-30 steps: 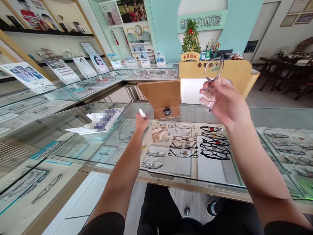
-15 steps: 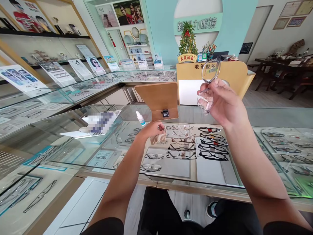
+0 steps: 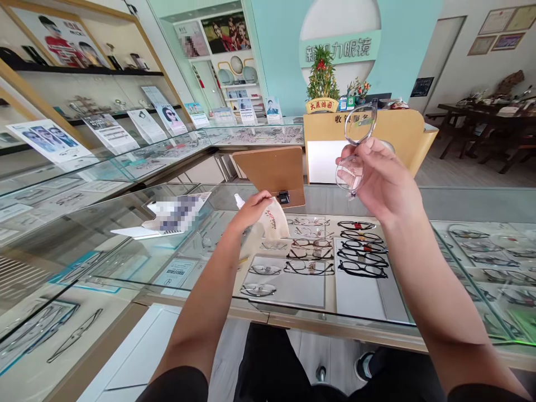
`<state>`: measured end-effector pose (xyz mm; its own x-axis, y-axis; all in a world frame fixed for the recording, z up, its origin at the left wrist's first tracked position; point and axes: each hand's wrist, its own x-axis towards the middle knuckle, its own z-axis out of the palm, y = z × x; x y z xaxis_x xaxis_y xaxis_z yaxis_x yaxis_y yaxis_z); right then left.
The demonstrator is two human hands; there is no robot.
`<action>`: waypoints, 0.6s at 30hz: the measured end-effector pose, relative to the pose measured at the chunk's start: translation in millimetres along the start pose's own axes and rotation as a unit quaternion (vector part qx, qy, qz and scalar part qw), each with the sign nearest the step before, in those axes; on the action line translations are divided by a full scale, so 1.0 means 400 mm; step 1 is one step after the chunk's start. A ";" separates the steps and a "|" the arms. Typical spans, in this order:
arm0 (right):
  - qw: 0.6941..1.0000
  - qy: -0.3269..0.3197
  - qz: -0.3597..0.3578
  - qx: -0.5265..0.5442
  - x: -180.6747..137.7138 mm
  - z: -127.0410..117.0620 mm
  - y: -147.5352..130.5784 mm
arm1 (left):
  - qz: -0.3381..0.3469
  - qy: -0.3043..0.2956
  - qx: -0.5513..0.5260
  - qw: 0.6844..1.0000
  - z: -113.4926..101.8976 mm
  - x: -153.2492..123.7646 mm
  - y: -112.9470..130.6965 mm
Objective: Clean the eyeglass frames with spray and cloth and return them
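Pinching glasses [image 3: 350,171] mid-frame: right grip [image 3: 386,181] | pinching cloth [image 3: 275,222] near top: left grip [image 3: 252,213], cloth hanging below

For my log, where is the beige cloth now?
Near the head view's centre, the beige cloth hangs from the left hand, on the near side of the brown stand.

Got a leafy plant [image 3: 321,81] against a teal wall [image 3: 278,61], 4 frames [image 3: 496,20] hung far right, plus a sunglasses ad [image 3: 171,118] over left
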<state>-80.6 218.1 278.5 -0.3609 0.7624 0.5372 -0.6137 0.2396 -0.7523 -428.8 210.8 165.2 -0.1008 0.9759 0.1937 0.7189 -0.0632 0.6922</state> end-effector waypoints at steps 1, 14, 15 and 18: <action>1.000 0.000 0.001 0.004 -0.001 0.003 -0.002 | 0.003 -0.010 -0.007 1.000 -0.018 0.003 0.031; 0.997 0.051 0.053 0.020 0.011 -0.013 0.032 | 0.105 0.021 -0.237 0.965 0.022 -0.016 0.465; 0.997 0.057 0.056 0.018 0.014 -0.017 0.036 | 0.113 0.013 -0.257 0.960 0.033 -0.020 0.471; 0.995 0.072 0.064 0.011 0.023 -0.024 0.046 | 0.144 -0.006 -0.297 0.944 0.058 -0.024 0.469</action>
<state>-88.3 235.2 265.9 -0.3329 0.8645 0.3766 -0.5847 0.1241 -0.8017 -276.8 194.5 277.0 0.0500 0.9027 0.4274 0.2029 -0.4282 0.8806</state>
